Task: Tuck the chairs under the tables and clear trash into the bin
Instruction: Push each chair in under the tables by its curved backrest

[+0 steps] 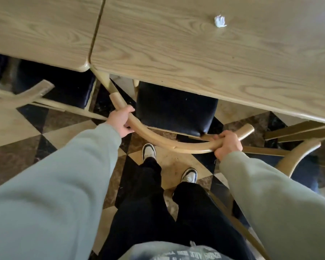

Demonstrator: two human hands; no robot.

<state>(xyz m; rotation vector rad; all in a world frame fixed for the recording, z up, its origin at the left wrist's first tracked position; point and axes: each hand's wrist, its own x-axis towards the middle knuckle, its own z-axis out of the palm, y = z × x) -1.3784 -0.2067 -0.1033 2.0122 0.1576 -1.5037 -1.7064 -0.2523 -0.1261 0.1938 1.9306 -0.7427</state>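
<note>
Both hands wrapped round curved chair back (158, 141): left hand (120, 122) near one end, right hand (227, 145) near other. Black seat (174, 107) partly under table (176, 53). Push evenly, straight in; avoid table leg (106, 81). Crumpled paper (220, 21) waits on tabletop

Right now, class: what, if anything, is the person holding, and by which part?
The chair, by its curved wooden backrest rail: left hand near the rail's left end, right hand near its right end.
</note>
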